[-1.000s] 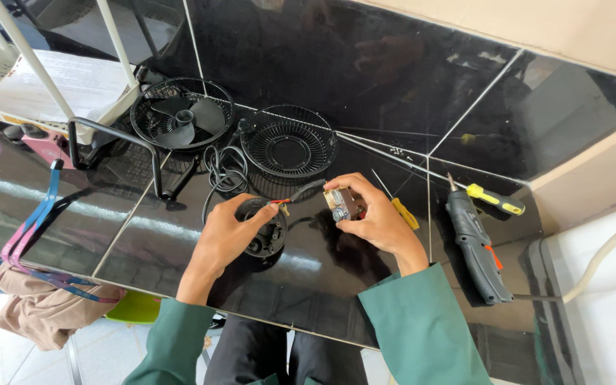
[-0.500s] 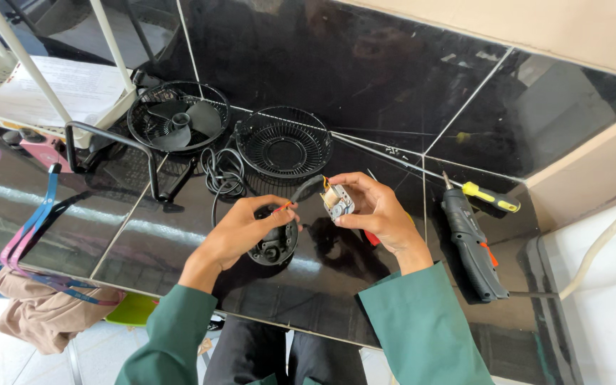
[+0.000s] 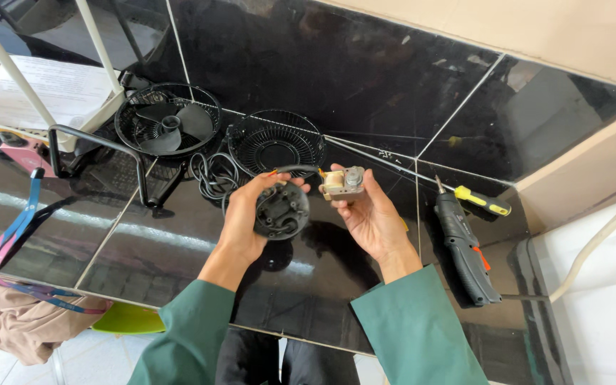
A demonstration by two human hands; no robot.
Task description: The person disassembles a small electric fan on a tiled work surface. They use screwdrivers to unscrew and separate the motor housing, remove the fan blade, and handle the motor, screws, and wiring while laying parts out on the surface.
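My left hand (image 3: 245, 217) grips a round black plastic housing (image 3: 281, 209) with its inner side facing me, lifted above the glossy black tiled counter (image 3: 180, 235). My right hand (image 3: 371, 214) holds a small grey and beige metal motor (image 3: 344, 182) between thumb and fingertips, just right of the housing. A black cable (image 3: 295, 170) arcs between the two parts. Both sleeves are green.
A black fan grille with blades (image 3: 167, 120) and a second empty black grille (image 3: 275, 142) lie at the back, with a coiled black cord (image 3: 212, 175) between them. A black electric screwdriver (image 3: 465, 249) and a yellow-handled screwdriver (image 3: 480, 201) lie right. A white frame (image 3: 8, 68) stands left.
Both hands have risen off the counter and moved slightly apart, with the housing turned toward me and the motor held clear of it. The view has shifted a little.
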